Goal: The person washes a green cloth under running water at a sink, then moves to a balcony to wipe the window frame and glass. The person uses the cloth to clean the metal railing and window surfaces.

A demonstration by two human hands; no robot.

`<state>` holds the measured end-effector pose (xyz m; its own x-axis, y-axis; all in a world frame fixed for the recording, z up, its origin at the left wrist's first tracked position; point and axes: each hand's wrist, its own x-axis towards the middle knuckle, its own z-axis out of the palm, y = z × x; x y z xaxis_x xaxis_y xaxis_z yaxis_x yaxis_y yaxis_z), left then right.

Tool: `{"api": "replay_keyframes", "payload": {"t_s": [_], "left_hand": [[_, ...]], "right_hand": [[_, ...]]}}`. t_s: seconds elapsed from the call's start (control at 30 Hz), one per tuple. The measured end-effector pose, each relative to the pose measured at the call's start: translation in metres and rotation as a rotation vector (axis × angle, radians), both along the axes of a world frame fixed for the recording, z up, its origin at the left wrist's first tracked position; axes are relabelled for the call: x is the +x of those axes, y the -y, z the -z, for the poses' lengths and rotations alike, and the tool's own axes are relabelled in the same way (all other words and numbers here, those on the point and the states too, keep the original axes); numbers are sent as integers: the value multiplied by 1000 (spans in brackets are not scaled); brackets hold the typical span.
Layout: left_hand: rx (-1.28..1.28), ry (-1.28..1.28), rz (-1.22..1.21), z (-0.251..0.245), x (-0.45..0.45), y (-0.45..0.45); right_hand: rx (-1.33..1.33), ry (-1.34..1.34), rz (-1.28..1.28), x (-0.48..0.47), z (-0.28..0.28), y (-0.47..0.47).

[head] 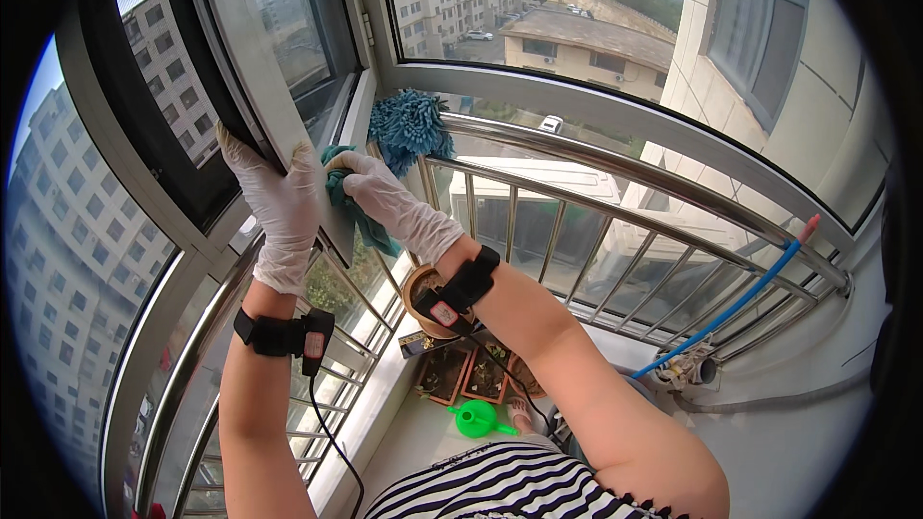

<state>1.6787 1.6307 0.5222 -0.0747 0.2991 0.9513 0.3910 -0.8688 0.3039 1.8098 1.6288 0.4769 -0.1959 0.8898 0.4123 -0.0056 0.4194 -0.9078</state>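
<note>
My left hand point(277, 202), in a whitish glove, grips the lower corner of the opened window sash point(267, 65), thumb and fingers on either side of its frame. Close to its right, my right hand point(382, 191), gloved too, holds a teal cloth point(360, 220) against the sash's inner side; the cloth's lower end hangs down. Just beyond the right hand, a blue chenille mop head or duster point(411, 126) rests at the window corner by the railing. Both wrists wear black straps with small cabled devices.
Metal railings point(634, 180) run along both window sides. A blue pole point(721, 310) leans on the right railing. Below stand a round plant pot point(418, 288), rectangular planters point(445, 375) and a green watering can point(476, 419), beside a foot. A grey hose point(779, 400) lies at right.
</note>
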Motion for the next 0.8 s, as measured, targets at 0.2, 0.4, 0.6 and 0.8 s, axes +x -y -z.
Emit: {"api": "replay_keyframes", "payload": {"t_s": [0.2,0.4,0.6,0.8], "left_hand": [[80,-11,-119,-2,2,0],[45,54,-92,-13,5,12],[189,-10,-207,-5,3,0],[139,37,-238,-2,9,-6]], "right_hand": [[-57,-278,144,-24,9,35],[329,-330,349,-45,-19,51],[102,-485,91,-47,16,25],[382,-56,656,-64,68,41]]}}
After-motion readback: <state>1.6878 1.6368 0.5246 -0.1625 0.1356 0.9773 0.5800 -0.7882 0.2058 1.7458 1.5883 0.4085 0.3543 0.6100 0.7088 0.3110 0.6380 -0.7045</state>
